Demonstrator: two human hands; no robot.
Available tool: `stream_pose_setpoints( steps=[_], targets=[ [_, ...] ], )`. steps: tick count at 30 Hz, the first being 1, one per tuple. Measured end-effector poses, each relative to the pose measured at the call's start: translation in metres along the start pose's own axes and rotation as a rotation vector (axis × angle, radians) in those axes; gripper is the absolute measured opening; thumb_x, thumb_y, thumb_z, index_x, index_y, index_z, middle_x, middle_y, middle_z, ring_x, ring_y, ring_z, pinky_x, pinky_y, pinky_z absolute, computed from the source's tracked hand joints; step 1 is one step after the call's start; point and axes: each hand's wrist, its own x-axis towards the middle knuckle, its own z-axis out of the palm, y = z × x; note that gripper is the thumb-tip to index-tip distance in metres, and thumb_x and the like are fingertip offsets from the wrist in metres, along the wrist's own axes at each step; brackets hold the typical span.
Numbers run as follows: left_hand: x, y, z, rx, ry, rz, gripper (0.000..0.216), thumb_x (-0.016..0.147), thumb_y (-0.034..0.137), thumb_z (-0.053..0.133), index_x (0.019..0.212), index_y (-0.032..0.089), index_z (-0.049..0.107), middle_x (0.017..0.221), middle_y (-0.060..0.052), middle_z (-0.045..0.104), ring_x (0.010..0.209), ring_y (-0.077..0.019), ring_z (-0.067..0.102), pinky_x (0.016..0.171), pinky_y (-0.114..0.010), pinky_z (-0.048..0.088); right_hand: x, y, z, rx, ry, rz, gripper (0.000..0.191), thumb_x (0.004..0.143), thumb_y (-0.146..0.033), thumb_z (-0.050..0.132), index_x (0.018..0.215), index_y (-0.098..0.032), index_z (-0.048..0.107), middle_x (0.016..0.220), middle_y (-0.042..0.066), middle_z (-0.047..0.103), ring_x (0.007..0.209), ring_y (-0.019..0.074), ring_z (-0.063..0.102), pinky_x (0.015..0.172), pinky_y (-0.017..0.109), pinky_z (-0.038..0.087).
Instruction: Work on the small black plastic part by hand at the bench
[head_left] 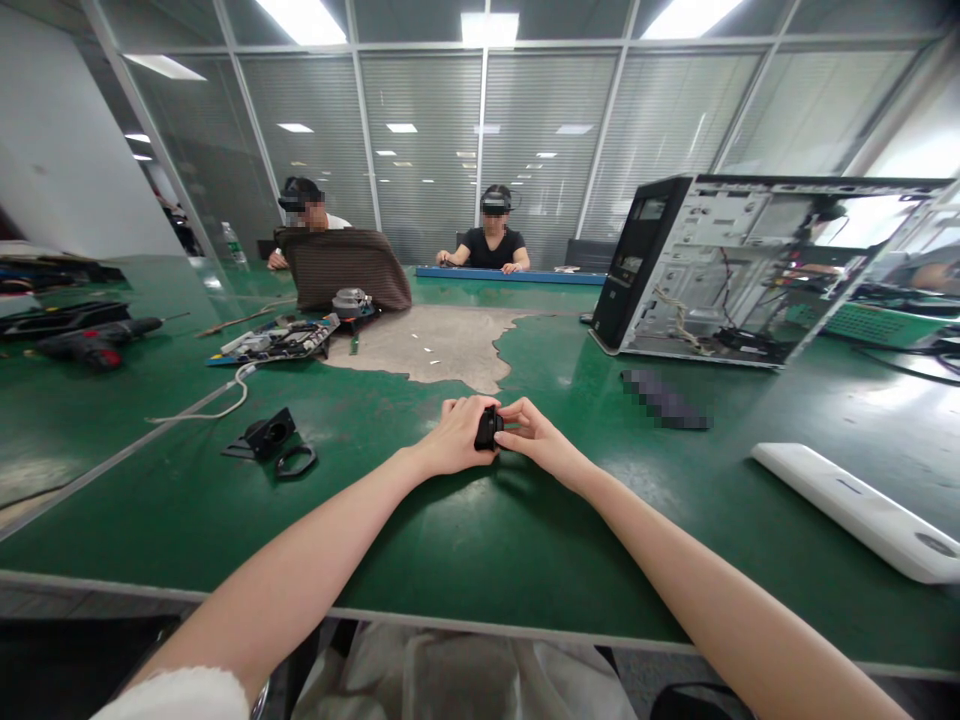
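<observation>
Both my hands meet over the middle of the green table point(465, 540). Between them is a small black part point(487, 429), too small to name more closely. My left hand point(454, 438) curls around its left side with the fingers closed. My right hand point(534, 436) pinches its right side with thumb and fingertips. The part sits just above the table top.
A black bracket and a loose ring point(274, 442) lie to the left. An open computer case point(750, 265) stands at the right, a white panel point(862, 510) nearer me. A circuit board point(277, 340), a cable and a power drill point(90, 345) are far left. Two people sit across the table.
</observation>
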Motion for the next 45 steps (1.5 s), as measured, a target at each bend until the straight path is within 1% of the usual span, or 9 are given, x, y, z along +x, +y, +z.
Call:
stream_pose_setpoints(
  steps=[5, 13, 18, 22, 25, 31, 36, 41, 45],
  targets=[
    [-0.0004, -0.0015, 0.0017, 0.001, -0.001, 0.000, 0.059, 0.063, 0.029, 0.061, 0.113, 0.021, 0.030, 0.107, -0.006, 0.049, 0.098, -0.0244, 0.047, 0.086, -0.039, 0.029, 0.0014, 0.0031, 0.0023, -0.006, 0.040, -0.003, 0.022, 0.070, -0.032, 0.062, 0.081, -0.021, 0.046, 0.089, -0.001, 0.053, 0.075, 0.0113, 0.056, 0.074, 0.031, 0.045],
    [0.0000, -0.0009, 0.0004, -0.002, -0.003, -0.001, 0.057, 0.063, 0.028, 0.061, 0.112, 0.022, 0.031, 0.106, -0.005, 0.050, 0.098, -0.0241, 0.047, 0.086, -0.039, 0.029, 0.0041, 0.0079, -0.0016, -0.032, 0.039, 0.020, 0.027, 0.069, -0.030, 0.063, 0.091, -0.022, 0.049, 0.096, 0.001, 0.053, 0.085, 0.0144, 0.055, 0.084, 0.036, 0.042],
    [-0.0002, -0.0005, 0.0005, -0.005, -0.008, -0.004, 0.057, 0.064, 0.028, 0.060, 0.112, 0.022, 0.031, 0.107, -0.006, 0.049, 0.098, -0.0245, 0.047, 0.086, -0.039, 0.029, 0.0015, 0.0034, -0.0021, -0.018, -0.017, 0.001, 0.034, 0.062, -0.027, 0.070, 0.086, -0.022, 0.046, 0.088, -0.001, 0.056, 0.086, 0.0154, 0.056, 0.079, 0.033, 0.045],
    [-0.0003, -0.0005, 0.0011, -0.007, -0.008, -0.010, 0.058, 0.064, 0.029, 0.060, 0.113, 0.021, 0.030, 0.107, -0.006, 0.049, 0.100, -0.0249, 0.046, 0.086, -0.039, 0.028, 0.0002, 0.0011, 0.0010, -0.018, 0.010, -0.006, 0.025, 0.069, -0.033, 0.063, 0.082, -0.022, 0.045, 0.089, -0.001, 0.055, 0.075, 0.0131, 0.057, 0.074, 0.033, 0.046],
    [-0.0001, -0.0005, 0.0011, -0.009, -0.010, -0.017, 0.057, 0.064, 0.029, 0.060, 0.113, 0.022, 0.031, 0.107, -0.006, 0.049, 0.099, -0.0247, 0.047, 0.086, -0.039, 0.028, 0.0007, 0.0022, 0.0022, -0.025, 0.029, 0.001, 0.025, 0.069, -0.034, 0.063, 0.082, -0.022, 0.045, 0.088, -0.001, 0.055, 0.072, 0.0125, 0.057, 0.073, 0.033, 0.046],
    [0.0005, 0.0005, -0.0003, -0.014, -0.017, -0.022, 0.055, 0.065, 0.028, 0.060, 0.112, 0.022, 0.032, 0.107, -0.005, 0.049, 0.098, -0.0243, 0.047, 0.086, -0.039, 0.029, 0.0027, 0.0077, -0.0016, -0.041, 0.031, 0.027, 0.031, 0.069, -0.031, 0.064, 0.094, -0.023, 0.046, 0.090, 0.000, 0.055, 0.079, 0.0138, 0.057, 0.078, 0.035, 0.045],
    [0.0003, 0.0007, -0.0004, -0.011, -0.021, -0.018, 0.056, 0.064, 0.028, 0.061, 0.112, 0.022, 0.032, 0.107, -0.005, 0.050, 0.098, -0.0243, 0.048, 0.087, -0.039, 0.029, 0.0003, 0.0042, -0.0026, -0.025, -0.026, 0.011, 0.035, 0.064, -0.028, 0.069, 0.090, -0.023, 0.046, 0.087, -0.001, 0.057, 0.082, 0.0145, 0.057, 0.077, 0.033, 0.046],
    [0.0001, 0.0004, 0.0004, -0.007, -0.014, -0.017, 0.057, 0.064, 0.028, 0.061, 0.113, 0.021, 0.031, 0.107, -0.006, 0.049, 0.099, -0.0247, 0.047, 0.087, -0.039, 0.028, 0.0008, 0.0025, 0.0005, -0.027, 0.029, -0.006, 0.024, 0.070, -0.035, 0.062, 0.083, -0.022, 0.047, 0.089, 0.000, 0.056, 0.080, 0.0131, 0.055, 0.075, 0.032, 0.045],
    [0.0002, 0.0004, -0.0002, -0.016, -0.018, -0.018, 0.057, 0.064, 0.028, 0.061, 0.112, 0.022, 0.031, 0.107, -0.005, 0.049, 0.099, -0.0242, 0.047, 0.087, -0.039, 0.028, 0.0029, 0.0059, 0.0009, -0.035, 0.051, 0.004, 0.026, 0.069, -0.036, 0.063, 0.084, -0.022, 0.047, 0.089, 0.000, 0.056, 0.080, 0.0133, 0.055, 0.076, 0.032, 0.045]
  ],
)
